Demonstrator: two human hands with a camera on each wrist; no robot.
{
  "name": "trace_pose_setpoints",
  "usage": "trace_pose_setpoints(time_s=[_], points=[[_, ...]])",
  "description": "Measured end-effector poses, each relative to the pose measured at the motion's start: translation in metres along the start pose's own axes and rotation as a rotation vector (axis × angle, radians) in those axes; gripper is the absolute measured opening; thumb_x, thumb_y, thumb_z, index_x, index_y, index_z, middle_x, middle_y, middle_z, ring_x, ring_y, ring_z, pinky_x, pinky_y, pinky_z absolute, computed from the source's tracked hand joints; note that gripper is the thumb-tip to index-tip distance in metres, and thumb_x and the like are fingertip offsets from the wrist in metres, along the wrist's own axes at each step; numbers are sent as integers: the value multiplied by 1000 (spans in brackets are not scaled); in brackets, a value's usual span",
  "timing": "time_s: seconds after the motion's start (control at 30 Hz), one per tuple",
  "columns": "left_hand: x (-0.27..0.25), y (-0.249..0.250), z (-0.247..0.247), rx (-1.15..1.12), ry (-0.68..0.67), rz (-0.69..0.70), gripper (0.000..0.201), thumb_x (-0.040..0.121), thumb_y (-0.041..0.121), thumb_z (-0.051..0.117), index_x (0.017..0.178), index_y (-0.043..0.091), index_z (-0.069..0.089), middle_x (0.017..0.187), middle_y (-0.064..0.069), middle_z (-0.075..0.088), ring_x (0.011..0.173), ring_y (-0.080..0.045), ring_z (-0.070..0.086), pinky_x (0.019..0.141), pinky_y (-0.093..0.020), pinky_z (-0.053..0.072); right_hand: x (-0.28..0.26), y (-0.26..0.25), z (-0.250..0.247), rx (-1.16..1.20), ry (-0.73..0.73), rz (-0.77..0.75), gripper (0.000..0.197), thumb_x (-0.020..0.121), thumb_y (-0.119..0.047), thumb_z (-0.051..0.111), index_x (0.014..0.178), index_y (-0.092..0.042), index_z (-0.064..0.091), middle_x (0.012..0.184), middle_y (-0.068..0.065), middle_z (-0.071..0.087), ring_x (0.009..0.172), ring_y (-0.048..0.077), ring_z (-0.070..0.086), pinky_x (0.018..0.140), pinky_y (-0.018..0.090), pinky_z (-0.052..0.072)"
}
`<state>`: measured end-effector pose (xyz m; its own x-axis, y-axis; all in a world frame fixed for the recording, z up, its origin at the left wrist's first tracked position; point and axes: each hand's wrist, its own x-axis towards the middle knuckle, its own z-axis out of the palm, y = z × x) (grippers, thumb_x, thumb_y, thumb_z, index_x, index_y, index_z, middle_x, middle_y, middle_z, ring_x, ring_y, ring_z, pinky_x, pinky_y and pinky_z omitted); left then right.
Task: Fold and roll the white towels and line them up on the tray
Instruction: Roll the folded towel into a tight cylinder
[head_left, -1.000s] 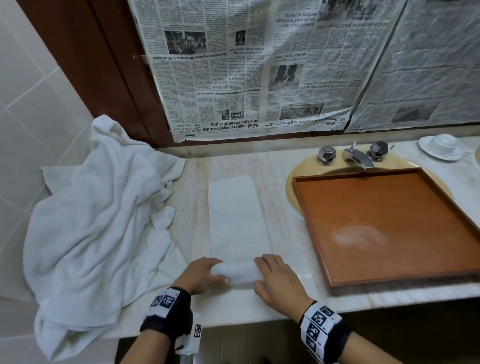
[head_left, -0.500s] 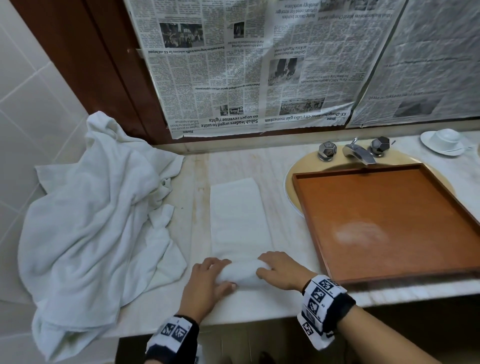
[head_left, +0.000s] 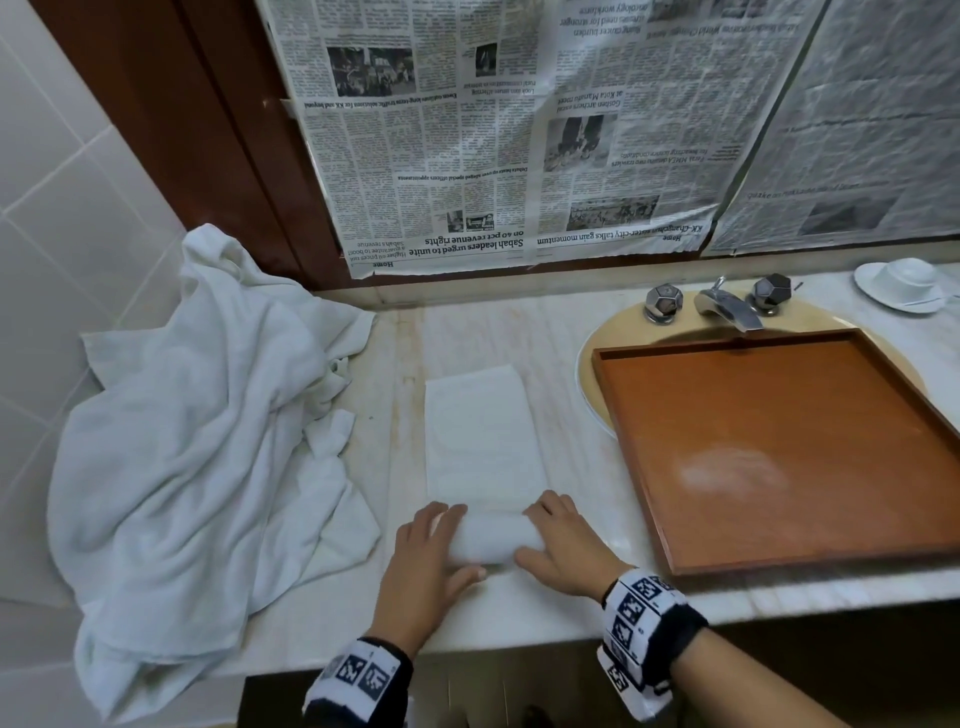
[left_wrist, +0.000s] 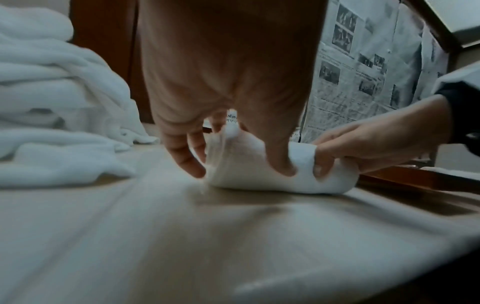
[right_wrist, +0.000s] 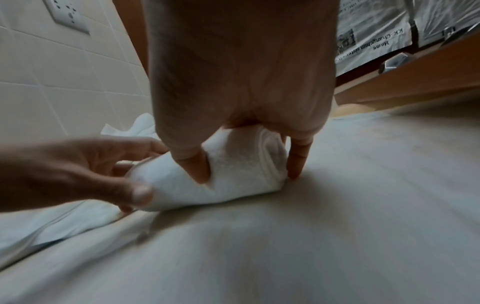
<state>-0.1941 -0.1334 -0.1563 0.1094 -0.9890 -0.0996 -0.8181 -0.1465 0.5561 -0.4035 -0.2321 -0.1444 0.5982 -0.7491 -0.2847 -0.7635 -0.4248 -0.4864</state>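
Observation:
A white towel, folded into a long strip, lies on the marble counter with its near end wound into a roll. My left hand grips the roll's left end, thumb dug into the near side. My right hand grips the right end, thumb pressed into the cloth and fingers over the far side. The wooden tray lies over the sink to the right, with nothing on it.
A heap of loose white towels covers the counter's left end against the tiled wall. Faucet and two knobs stand behind the tray; a cup on a saucer is far right. Newspaper covers the wall behind.
Both hands have pushed the roll away from the counter's front edge. The roll is thicker and the flat strip beyond it is shorter.

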Motion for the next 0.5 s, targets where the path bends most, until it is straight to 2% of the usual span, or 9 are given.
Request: trace_pose_setpoints(time_s=[0.1,0.2,0.27,0.33,0.4,0.5], points=[[-2,-3,6,-39,-40,-22,67,83,40,72,144,29,44,146,10,41,120,-14,43,98,-25,38,-1,2,-7,95,-91,22,48,85,-43,57,122,-14,55,117,-1,38,114,17,33,98,31,37],[6,-7,-2,-80,-132,-14,65,78,41,75,138,29,54,139,8,52,118,-13,47,99,-23,35,-12,0,-11,49,-142,32,53,85,-45,56,129,-15,53,117,-1,41,112,16,36,96,32,39],[11,-7,-9,-69,-184,-13,62,74,42,76,133,28,60,130,6,59,116,-13,53,99,-25,38,-22,-3,-3,-161,-3,-21,62,81,-45,49,135,-14,47,123,3,47,111,23,46,93,38,45],[13,-8,-12,-65,-207,-38,57,74,41,77,128,29,64,125,7,61,115,-13,56,96,-23,39,-32,-11,8,-308,81,-88,60,73,-42,49,126,-15,54,116,3,57,98,23,57,79,36,53],[14,-12,-13,-81,-236,-82,56,71,41,80,124,32,66,123,10,63,114,-11,56,92,-21,39,-36,-13,18,-367,131,-158,52,71,-41,50,117,-17,58,105,1,60,89,21,60,71,33,53],[8,-13,-12,-43,-258,-97,62,70,51,77,129,36,60,128,14,59,118,-11,53,94,-24,41,-27,-10,10,-321,23,-197,47,85,-38,45,125,-14,54,111,4,56,98,25,54,83,38,44]])
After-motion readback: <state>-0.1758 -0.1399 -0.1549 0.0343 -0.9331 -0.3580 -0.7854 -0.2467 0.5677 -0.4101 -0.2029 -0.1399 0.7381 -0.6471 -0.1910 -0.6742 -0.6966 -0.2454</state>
